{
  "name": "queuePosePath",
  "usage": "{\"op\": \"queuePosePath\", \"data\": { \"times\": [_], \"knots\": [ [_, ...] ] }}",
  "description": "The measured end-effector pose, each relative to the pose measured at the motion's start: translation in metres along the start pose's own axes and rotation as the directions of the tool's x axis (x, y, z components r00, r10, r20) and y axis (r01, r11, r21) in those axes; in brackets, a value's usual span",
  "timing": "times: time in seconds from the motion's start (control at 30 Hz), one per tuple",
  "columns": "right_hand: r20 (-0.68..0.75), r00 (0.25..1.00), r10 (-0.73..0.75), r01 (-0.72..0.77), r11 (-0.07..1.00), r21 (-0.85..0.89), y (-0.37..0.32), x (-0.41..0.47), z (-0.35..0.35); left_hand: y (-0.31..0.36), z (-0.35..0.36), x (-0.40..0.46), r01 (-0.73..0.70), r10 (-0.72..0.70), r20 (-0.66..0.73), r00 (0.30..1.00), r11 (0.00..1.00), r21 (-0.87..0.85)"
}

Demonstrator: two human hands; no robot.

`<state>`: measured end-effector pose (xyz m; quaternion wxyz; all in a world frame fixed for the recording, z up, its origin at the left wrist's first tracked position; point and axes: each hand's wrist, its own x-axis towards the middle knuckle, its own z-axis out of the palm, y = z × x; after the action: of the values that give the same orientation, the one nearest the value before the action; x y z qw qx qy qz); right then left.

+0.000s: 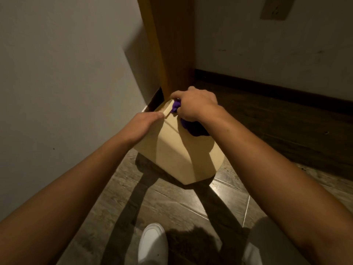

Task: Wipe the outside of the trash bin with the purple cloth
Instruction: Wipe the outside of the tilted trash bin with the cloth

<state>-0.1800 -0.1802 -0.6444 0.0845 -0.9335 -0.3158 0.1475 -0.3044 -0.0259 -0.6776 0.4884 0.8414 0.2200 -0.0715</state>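
Two bare hands worked at a beige, faceted trash bin (pixel 177 155) that stood on the tiled floor (pixel 172 205) near the centre of the view, tucked close to a corner where the grey wall (pixel 63 73) at nine o'clock met a wooden door frame (pixel 170 44) at twelve. The right hand (pixel 194 105), at about one o'clock from the bin's middle, had its fingers curled round a bunched purple cloth (pixel 193 128) and held it against the upper outside of the bin, near the rim; part of the cloth showed beneath the wrist, a smaller tuft by the knuckles. The left hand (pixel 142 124), at about ten o'clock, lay with fingers straight and together on the bin's upper left side, fingertips touching the rim edge. A dark skirting board (pixel 267 92) ran along the far wall toward three o'clock, with a wall socket (pixel 275 8) high at one o'clock. One white shoe (pixel 152 243) showed at six o'clock.
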Motion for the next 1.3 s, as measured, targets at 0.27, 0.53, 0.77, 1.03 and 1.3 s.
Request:
{"op": "queuePosePath", "data": {
  "times": [0.27,0.53,0.77,1.03,1.3],
  "knots": [
    [0.037,0.999,0.035,-0.038,0.996,0.081,0.016,-0.001,0.036,-0.044,-0.003,-0.027,-0.134,0.137,-0.005,0.991,0.977,0.168],
    [-0.047,0.988,0.144,-0.124,0.947,0.298,0.033,-0.008,0.045,-0.026,0.000,-0.020,-0.217,0.259,-0.126,0.958,0.937,0.273],
    [0.210,0.977,-0.030,-0.039,0.947,0.318,0.001,-0.010,0.012,-0.017,0.012,-0.010,-0.206,0.291,-0.213,0.933,0.915,0.346],
    [0.205,0.977,-0.062,0.017,0.977,0.213,-0.005,-0.001,0.012,-0.021,-0.006,-0.012,-0.169,0.170,0.029,0.985,0.922,0.349],
    [0.182,0.980,-0.086,-0.021,0.857,0.514,0.032,0.000,0.020,-0.046,0.002,-0.014,-0.157,0.172,-0.030,0.985,0.948,0.276]
  ]
}}
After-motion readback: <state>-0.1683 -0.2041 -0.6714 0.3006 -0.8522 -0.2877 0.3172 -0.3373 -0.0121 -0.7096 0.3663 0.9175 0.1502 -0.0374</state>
